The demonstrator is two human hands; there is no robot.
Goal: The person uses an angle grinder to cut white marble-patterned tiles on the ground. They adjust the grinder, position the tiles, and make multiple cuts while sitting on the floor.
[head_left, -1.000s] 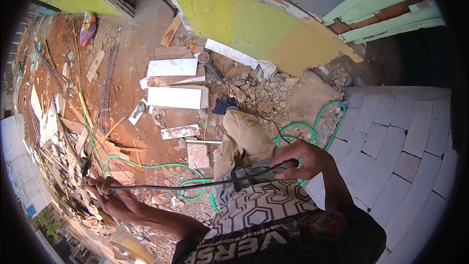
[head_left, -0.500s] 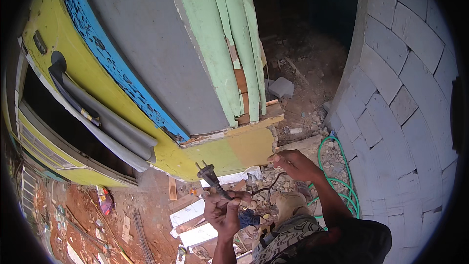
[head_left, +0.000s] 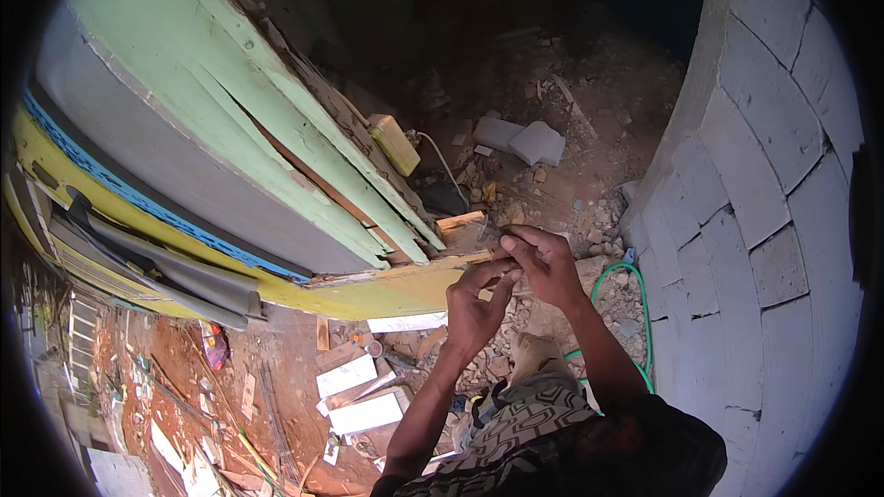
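My left hand (head_left: 474, 308) and my right hand (head_left: 545, 269) meet fingertip to fingertip in front of the low wall's end. Both are closed, thumbs against fingers. A small dark shape shows at the tips of the fingers. The black power cord with its two-pin plug, plain in the earlier view between the hands, is now mostly hidden by them. Just beyond the fingers lies the broken end of the yellow ledge (head_left: 405, 287), below the splintered green boards (head_left: 276, 152).
On the right rises a grey block wall (head_left: 737, 248), with a green hose (head_left: 648, 327) at its foot. Rubble and pale blocks (head_left: 536, 143) lie inside the dark doorway. A yellowish box (head_left: 394, 144) with a hanging cable is by the boards. White planks (head_left: 366, 412) lie lower left.
My left hand has come up and right to meet my right hand, and the plug has gone from plain sight. The view has swung toward the doorway.
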